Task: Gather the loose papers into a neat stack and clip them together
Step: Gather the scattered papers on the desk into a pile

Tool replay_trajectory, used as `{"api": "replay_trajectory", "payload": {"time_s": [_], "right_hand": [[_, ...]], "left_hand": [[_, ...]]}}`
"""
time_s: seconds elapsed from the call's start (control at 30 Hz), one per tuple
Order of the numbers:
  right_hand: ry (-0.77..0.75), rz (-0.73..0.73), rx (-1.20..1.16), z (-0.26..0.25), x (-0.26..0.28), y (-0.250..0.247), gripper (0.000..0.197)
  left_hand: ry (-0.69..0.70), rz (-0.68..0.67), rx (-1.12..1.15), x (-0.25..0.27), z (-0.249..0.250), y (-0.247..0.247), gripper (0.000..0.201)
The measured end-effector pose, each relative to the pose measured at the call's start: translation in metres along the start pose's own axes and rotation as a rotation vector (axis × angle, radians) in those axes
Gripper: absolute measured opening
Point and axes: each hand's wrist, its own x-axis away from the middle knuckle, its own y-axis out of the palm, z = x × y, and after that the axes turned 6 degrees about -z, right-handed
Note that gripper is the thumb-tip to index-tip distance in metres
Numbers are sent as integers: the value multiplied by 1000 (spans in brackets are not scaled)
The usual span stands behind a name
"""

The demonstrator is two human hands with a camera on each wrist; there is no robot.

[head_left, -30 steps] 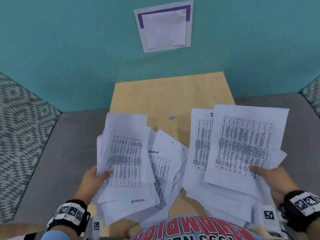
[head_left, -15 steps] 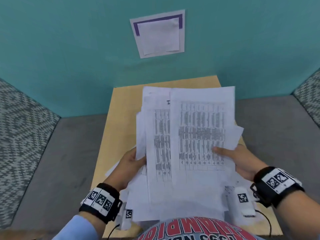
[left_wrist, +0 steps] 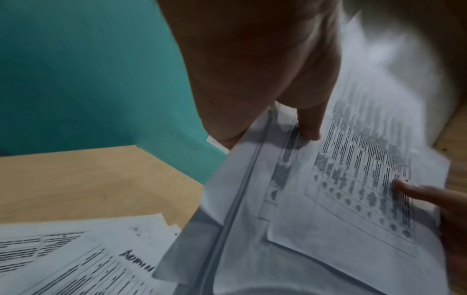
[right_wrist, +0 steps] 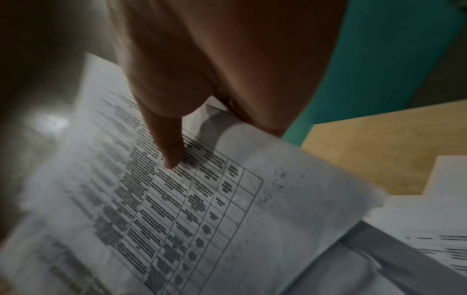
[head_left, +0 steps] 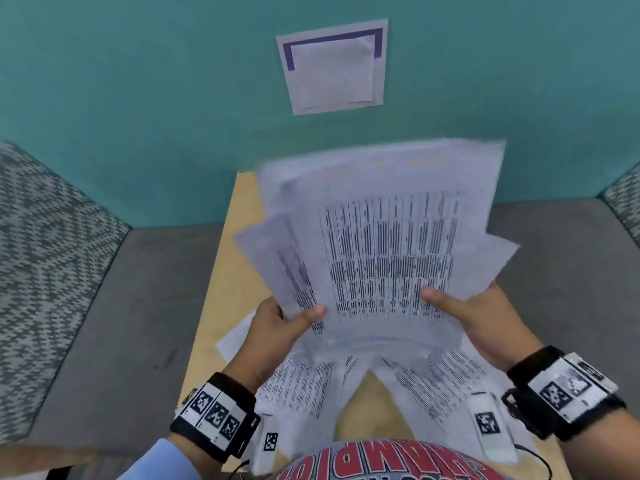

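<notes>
A fanned bundle of white printed papers (head_left: 388, 251) is raised above the wooden table (head_left: 228, 271), its top tilted away from me. My left hand (head_left: 280, 327) grips its lower left edge, thumb on the top sheet (left_wrist: 353, 179). At the lower right, my right hand (head_left: 471, 317) holds the bundle the same way, its thumb pressing on the printed table (right_wrist: 192, 199). Other loose sheets (head_left: 301, 386) lie on the table under the bundle, near my body. The clip is hidden behind the papers.
A teal wall (head_left: 138, 98) with a taped paper notice (head_left: 334, 65) stands behind the table. Grey floor (head_left: 138, 306) lies on both sides, with patterned panels (head_left: 45, 244) at the far left and right. The table's left strip shows bare wood.
Two separate piles, one in each hand, came together at the centre into one bundle. It has since lifted and tilted up off the table, leaving some sheets below.
</notes>
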Motion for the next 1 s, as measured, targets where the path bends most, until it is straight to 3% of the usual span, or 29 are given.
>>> {"api": "replay_trajectory", "payload": {"time_s": [0.07,0.13,0.2,0.23,0.3,0.37,0.4,0.5,0.57,0.63,0.8,0.93,1.0], "right_hand": [[-14,-18,57,9,5,2,11],[45,-29,92,30,8,4,17],[120,-1,111,51,8,5,11],[137,11,119,59,6,5,10],[151,82,146,65,0,6,5],[97,119,148,54,-4,6,8],[68,130,138,45,-5,6,11],[-40,91,41,18,0,3,9],[-79,52,42,11,5,2,15],[-72,16,98,20,6,1,21],[8,-59,168,49,-1,1,21],[-20,46,180,37,-4,6,10],[-37,83,131,29,-2,5,17]], "left_hand": [[-88,6,-55,0,-12,3,31],[-154,-61,-181,0,-30,6,34],[-112,-126,-289,0,-39,9,15],[-80,-153,-308,2,-37,10,14],[20,-182,-306,1,-33,10,29],[14,-151,-283,-1,-33,3,46],[-13,-97,-277,-5,-39,-2,43],[-120,-140,-409,-9,-31,-6,30],[-39,-169,-315,-13,-23,-1,30],[87,-70,-182,-17,-17,7,28],[51,-38,-188,-15,-27,19,11],[34,35,-114,-17,-13,13,6],[44,49,-101,-19,-10,7,11]]}}
